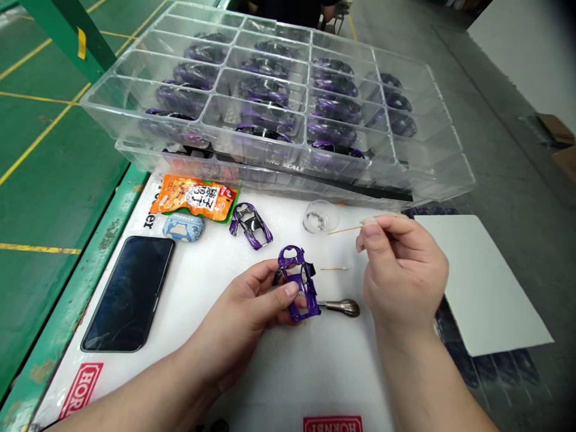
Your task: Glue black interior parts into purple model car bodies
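Though part-hidden, likely car shell (297, 279)

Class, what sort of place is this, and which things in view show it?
Probably a model-car factory workbench: a clear compartmented tray holds rows of matching purple car bodies, the left hand holds a purple car shell, and yellow lines mark the green floor.
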The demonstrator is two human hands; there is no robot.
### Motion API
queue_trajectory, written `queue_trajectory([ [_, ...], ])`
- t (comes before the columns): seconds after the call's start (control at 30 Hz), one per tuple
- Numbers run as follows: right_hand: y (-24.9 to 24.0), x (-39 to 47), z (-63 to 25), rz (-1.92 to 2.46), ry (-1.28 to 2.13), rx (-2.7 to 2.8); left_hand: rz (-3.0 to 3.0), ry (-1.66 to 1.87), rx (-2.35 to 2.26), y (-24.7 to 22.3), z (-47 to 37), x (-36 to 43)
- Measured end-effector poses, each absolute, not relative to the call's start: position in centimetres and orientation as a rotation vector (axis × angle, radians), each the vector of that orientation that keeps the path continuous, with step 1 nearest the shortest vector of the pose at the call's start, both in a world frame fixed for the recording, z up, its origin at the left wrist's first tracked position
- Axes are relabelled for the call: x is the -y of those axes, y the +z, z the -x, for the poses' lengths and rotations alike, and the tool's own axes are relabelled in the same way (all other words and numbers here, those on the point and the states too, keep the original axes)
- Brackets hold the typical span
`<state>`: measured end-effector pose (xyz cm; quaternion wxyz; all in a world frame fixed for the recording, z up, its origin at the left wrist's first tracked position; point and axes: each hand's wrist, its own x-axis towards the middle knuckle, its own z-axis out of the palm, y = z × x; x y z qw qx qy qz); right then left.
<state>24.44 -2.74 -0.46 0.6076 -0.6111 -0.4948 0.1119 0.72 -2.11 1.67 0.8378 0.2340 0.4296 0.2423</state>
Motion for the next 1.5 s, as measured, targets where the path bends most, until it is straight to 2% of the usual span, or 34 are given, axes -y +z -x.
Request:
queue_trajectory([
  [0.27, 0.8, 4.1, -23.1, 1.320, 0.435, 1.275, -0.516, 0.521, -0.876, 1.7, -0.6, 2.2],
  [1.5, 1.1, 4.2, -22.9, 1.451, 0.519, 1.357, -0.486, 0.528, -0.861, 1.6, -0.5, 2.1],
])
